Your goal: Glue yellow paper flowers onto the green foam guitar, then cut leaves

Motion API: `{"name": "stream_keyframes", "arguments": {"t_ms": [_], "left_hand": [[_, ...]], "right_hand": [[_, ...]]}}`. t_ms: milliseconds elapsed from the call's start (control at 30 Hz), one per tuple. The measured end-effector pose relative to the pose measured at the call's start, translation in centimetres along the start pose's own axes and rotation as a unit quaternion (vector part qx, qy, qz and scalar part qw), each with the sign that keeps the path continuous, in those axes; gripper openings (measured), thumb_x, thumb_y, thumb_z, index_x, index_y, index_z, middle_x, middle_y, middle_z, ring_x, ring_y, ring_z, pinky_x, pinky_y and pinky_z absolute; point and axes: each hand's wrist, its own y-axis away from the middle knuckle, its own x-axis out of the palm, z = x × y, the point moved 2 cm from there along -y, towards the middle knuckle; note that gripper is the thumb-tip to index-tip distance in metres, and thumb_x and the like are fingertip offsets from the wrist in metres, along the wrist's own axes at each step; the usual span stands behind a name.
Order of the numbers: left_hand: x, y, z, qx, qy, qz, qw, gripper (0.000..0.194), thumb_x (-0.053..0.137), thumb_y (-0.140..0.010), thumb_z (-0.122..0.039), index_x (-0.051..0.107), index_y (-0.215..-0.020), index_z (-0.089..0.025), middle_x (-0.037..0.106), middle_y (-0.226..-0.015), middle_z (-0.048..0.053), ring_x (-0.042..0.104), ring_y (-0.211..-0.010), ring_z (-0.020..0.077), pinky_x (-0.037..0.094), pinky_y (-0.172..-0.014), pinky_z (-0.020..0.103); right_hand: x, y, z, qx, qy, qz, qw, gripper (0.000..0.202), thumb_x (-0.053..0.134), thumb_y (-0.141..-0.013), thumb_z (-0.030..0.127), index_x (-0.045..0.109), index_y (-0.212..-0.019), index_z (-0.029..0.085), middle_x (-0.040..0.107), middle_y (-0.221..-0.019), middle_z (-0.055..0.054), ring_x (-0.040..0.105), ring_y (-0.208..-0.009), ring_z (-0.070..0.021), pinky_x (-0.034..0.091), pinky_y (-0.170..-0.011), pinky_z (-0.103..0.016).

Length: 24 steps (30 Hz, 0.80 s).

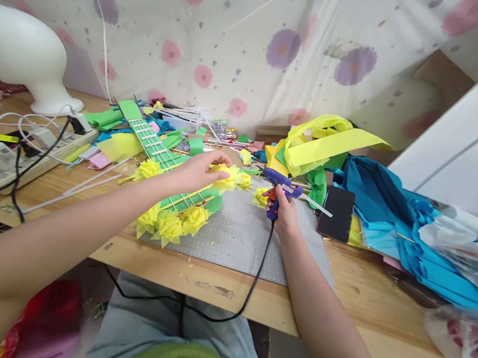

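A green paper guitar (150,138) with white strings and frets lies tilted on a grey cutting mat (232,231). Several yellow crepe-paper flowers (170,226) line its body. My left hand (200,171) reaches over the guitar, its fingers curled at a yellow paper flower (227,180) on the far right edge of the body. The fingertips' exact contact is partly hidden. In my right hand (284,208) is a blue hot glue gun (276,178) with an orange trigger, a white glue stick (319,206) poking out of its back. Another yellow flower (259,196) sits just behind that hand.
The gun's black cord (260,270) hangs over the table edge across my lap. Left are a power strip (39,158) with cables and a white foam head (21,56). A phone (337,212), blue paper (378,191) and yellow paper (331,150) lie right; scraps line the back.
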Motion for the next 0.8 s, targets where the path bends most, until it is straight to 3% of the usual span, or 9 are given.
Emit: {"name": "stream_keyframes", "arguments": {"t_ms": [167, 267, 533, 733, 800], "left_hand": [[1.4, 0.6, 0.6, 0.005, -0.016, 0.074, 0.997, 0.029, 0.072, -0.056, -0.008, 0.064, -0.081, -0.021, 0.062, -0.095, 0.004, 0.048, -0.110, 0.0250, 0.030, -0.098, 0.033], [1.8, 0.6, 1.2, 0.019, -0.055, 0.115, 0.992, 0.031, 0.072, -0.055, -0.006, 0.064, -0.079, -0.023, 0.063, -0.093, 0.004, 0.051, -0.106, 0.0251, 0.031, -0.096, 0.033], [2.0, -0.3, 2.3, 0.091, -0.186, 0.140, 0.968, 0.031, 0.072, -0.059, -0.015, 0.063, -0.087, -0.023, 0.064, -0.098, 0.004, 0.056, -0.098, 0.0220, 0.037, -0.086, 0.029], [2.2, -0.3, 2.5, 0.111, -0.317, 0.252, 0.907, 0.037, 0.062, -0.073, -0.026, 0.054, -0.109, -0.018, 0.057, -0.115, 0.007, 0.050, -0.108, 0.0198, 0.037, -0.090, 0.030], [2.2, -0.2, 2.5, 0.112, -0.334, 0.266, 0.897, 0.038, 0.060, -0.075, -0.026, 0.052, -0.111, -0.018, 0.056, -0.117, 0.007, 0.050, -0.109, 0.0188, 0.037, -0.091, 0.029]], "right_hand": [[-0.3, -0.1, 0.1, -0.003, -0.019, -0.015, 1.000, 0.044, 0.065, -0.062, 0.061, 0.056, -0.068, 0.018, 0.060, -0.068, -0.002, 0.041, -0.044, -0.0054, 0.036, -0.041, -0.020], [-0.3, -0.1, 0.1, 0.001, -0.026, -0.017, 1.000, 0.043, 0.065, -0.062, 0.060, 0.057, -0.068, 0.018, 0.061, -0.070, -0.002, 0.041, -0.044, -0.0051, 0.036, -0.040, -0.020], [-0.5, -0.3, -0.1, -0.007, -0.007, -0.015, 1.000, 0.043, 0.064, -0.063, 0.060, 0.057, -0.068, 0.018, 0.064, -0.070, -0.002, 0.043, -0.043, -0.0054, 0.037, -0.040, -0.021], [-0.4, -0.3, -0.2, 0.004, -0.058, -0.029, 0.998, 0.043, 0.070, -0.056, 0.058, 0.058, -0.066, 0.018, 0.063, -0.064, 0.000, 0.044, -0.042, -0.0046, 0.035, -0.037, -0.019], [-0.3, -0.3, -0.2, 0.006, -0.062, -0.028, 0.998, 0.043, 0.071, -0.056, 0.057, 0.059, -0.065, 0.018, 0.063, -0.063, 0.000, 0.043, -0.042, -0.0045, 0.035, -0.037, -0.018]]}}
